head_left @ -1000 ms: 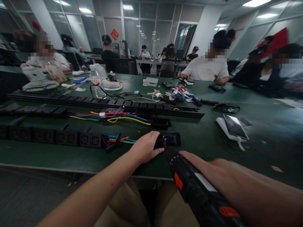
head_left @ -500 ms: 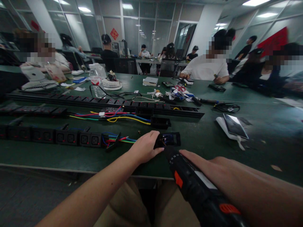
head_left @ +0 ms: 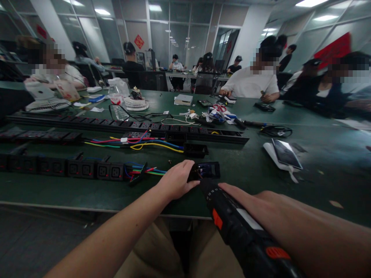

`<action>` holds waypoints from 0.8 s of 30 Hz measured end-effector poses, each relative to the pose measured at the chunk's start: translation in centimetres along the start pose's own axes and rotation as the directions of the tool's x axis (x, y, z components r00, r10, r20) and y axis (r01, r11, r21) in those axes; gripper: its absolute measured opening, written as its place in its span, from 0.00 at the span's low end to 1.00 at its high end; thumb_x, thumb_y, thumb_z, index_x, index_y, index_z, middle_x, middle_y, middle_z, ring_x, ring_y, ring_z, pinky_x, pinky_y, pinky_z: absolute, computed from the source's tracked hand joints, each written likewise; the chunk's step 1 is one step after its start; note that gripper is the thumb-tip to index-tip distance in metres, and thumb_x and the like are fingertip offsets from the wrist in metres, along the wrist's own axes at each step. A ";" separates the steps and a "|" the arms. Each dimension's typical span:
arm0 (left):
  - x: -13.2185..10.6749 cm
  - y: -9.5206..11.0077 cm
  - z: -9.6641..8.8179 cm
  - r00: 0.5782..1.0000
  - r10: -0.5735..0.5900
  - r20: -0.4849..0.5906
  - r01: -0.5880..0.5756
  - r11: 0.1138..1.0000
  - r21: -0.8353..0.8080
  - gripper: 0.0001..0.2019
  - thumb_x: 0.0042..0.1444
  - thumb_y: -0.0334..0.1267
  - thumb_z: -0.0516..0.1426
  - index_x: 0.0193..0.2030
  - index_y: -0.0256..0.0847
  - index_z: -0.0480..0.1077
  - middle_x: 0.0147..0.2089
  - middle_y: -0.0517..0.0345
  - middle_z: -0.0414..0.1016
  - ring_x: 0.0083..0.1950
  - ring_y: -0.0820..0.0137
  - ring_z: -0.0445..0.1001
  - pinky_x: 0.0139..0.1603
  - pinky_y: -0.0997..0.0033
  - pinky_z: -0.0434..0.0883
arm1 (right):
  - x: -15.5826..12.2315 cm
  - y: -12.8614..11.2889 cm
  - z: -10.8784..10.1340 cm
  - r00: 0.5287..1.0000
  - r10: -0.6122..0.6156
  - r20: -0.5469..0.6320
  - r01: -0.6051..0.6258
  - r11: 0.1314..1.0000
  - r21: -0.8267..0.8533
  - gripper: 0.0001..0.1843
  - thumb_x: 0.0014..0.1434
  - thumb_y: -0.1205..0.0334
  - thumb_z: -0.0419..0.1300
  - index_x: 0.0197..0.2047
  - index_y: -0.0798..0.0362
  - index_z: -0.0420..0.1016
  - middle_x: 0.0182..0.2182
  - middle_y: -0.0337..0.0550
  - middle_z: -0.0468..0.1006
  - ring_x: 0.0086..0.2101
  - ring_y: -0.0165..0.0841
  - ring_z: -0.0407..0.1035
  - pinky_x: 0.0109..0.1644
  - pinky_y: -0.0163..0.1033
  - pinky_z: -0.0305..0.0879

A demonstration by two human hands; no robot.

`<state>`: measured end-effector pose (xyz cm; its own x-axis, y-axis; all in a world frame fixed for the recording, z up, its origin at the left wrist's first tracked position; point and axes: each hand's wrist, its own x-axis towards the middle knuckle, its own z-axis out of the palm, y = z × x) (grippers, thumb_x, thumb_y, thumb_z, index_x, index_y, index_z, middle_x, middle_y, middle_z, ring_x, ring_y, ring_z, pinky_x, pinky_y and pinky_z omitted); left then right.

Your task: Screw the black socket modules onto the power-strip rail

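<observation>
My left hand [head_left: 179, 178] grips the near end of a small black plastic housing [head_left: 214, 170] on the table, thumb on its near side. Coloured wires [head_left: 155, 170] run from the left toward this housing, passing behind the hand. My right hand [head_left: 246, 199] is wrapped round a black and orange cordless drill [head_left: 232, 224]; most of its fingers are hidden behind the tool. The drill's chuck points at the housing, close to my left thumb. Left of the hand lies a row of black socket modules [head_left: 107, 170], with a small black plate [head_left: 139, 175] around the wires.
Beyond lie a second wired strip with an end box [head_left: 196, 150] and a long black power strip [head_left: 171, 129]. A tablet [head_left: 286, 153] rests on a white object at right. Pliers and scraps [head_left: 218, 114], a bottle [head_left: 118, 104] and a co-worker [head_left: 251, 83] are farther back.
Both hands, the drill and the housing hold nearly the same position. The view has shifted very slightly. A standing person at the back right has moved left.
</observation>
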<state>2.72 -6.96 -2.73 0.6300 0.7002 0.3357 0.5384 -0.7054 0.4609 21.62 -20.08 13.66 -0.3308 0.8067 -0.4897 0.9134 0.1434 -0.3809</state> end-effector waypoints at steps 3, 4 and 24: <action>0.0 0.0 0.0 1.000 0.006 -0.002 -0.006 1.000 -0.001 0.21 0.58 0.39 0.61 0.56 0.40 0.61 0.54 0.48 0.70 0.56 0.58 0.71 0.57 0.57 0.71 | -0.1 -0.1 -0.1 1.000 0.010 0.005 -0.010 0.999 -0.033 0.40 0.52 0.64 0.66 0.67 0.47 0.59 0.40 0.47 0.76 0.36 0.45 0.74 0.41 0.40 0.73; 0.0 0.0 0.0 1.000 0.005 -0.001 -0.005 1.000 0.000 0.21 0.58 0.39 0.61 0.56 0.40 0.61 0.54 0.48 0.70 0.56 0.57 0.72 0.57 0.57 0.71 | -0.2 -0.1 -0.2 1.000 0.014 0.000 -0.014 0.999 -0.031 0.40 0.52 0.64 0.66 0.67 0.47 0.59 0.40 0.47 0.76 0.36 0.46 0.74 0.40 0.40 0.73; 0.0 0.1 0.0 1.000 -0.001 -0.001 0.001 1.000 0.001 0.22 0.58 0.39 0.61 0.56 0.39 0.61 0.54 0.47 0.70 0.55 0.57 0.71 0.57 0.57 0.72 | 0.1 0.3 0.0 0.998 -0.065 0.013 0.063 0.994 0.085 0.32 0.51 0.67 0.64 0.60 0.47 0.65 0.36 0.39 0.76 0.32 0.38 0.74 0.37 0.34 0.70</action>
<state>2.76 -7.03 -2.72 0.6293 0.7008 0.3361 0.5392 -0.7051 0.4605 21.88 -19.97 13.45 -0.3923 0.7882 -0.4742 0.8671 0.1448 -0.4767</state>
